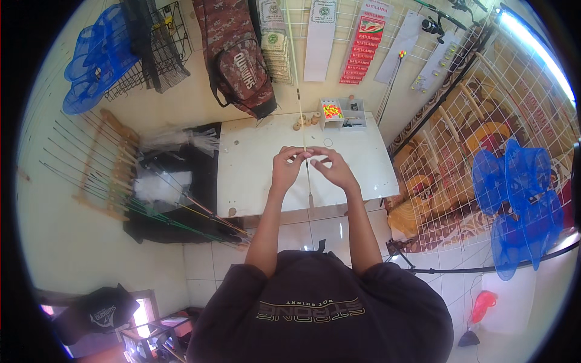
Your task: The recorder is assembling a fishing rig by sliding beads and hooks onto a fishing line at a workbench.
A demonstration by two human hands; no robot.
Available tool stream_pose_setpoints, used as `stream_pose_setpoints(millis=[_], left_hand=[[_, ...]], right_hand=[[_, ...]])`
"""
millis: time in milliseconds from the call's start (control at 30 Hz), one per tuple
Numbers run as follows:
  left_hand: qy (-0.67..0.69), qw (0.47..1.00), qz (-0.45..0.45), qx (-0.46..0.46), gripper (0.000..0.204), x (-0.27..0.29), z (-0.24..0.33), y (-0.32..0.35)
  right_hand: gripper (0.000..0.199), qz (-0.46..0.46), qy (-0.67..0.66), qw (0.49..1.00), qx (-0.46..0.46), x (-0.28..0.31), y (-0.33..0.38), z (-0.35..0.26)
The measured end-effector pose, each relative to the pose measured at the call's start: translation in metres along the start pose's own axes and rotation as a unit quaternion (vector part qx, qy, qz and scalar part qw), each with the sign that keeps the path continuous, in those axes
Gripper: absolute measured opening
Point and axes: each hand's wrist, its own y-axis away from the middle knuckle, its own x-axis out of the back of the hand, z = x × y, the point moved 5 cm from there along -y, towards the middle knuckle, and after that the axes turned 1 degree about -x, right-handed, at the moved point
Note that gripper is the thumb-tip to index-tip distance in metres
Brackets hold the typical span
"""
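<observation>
A thin, pale yellow fishing rod [301,109] runs upright through the middle of the view, over the white table [254,157]. It has dark bands and a greyish lower end. My left hand [287,169] pinches it from the left, thumb and fingers together. From the right, my right hand [334,169] meets it at the same spot, its fingertips closed on the rod and touching the left fingertips. Any small thing between the fingertips is too small to make out. Beyond the hands lie several wooden spools [307,121] and a small ring of line [328,142].
A white organizer [354,124] with red and yellow pieces stands at the table's back. Left is a wooden rack [124,163] of rods. A camouflage rod bag [242,72] hangs behind; blue nets [514,193] hang on a grid at right.
</observation>
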Motion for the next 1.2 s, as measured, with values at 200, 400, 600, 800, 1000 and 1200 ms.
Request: stream_pose_setpoints(millis=[200, 400, 600, 800, 1000, 1200], left_hand=[[0.049, 0.997, 0.049, -0.022, 0.008, 0.008, 0.008, -0.003], [0.052, 0.996, 0.074, -0.025, 0.009, 0.014, 0.009, -0.008], [0.063, 0.992, 0.101, -0.033, 0.01, 0.028, 0.021, -0.018], [0.04, 0.992, 0.114, -0.035, 0.018, 0.046, 0.035, -0.031], [0.004, 0.995, 0.1, 0.019, 0.021, 0.041, 0.009, -0.034], [-0.022, 0.995, 0.066, 0.073, 0.025, 0.027, -0.022, -0.029]], right_hand=[[0.023, -0.049, 0.017, 0.995, -0.088, -0.023, 0.015, 0.029], [0.02, -0.007, 0.011, 0.998, -0.068, -0.027, 0.014, 0.021], [0.011, 0.006, 0.019, 1.0, -0.015, -0.03, 0.001, 0.004], [0.011, 0.06, 0.025, 0.998, 0.007, -0.021, -0.017, -0.01], [0.014, 0.135, 0.087, 0.986, 0.036, -0.023, -0.031, 0.008], [0.013, 0.164, 0.116, 0.979, 0.032, -0.025, -0.037, 0.023]])
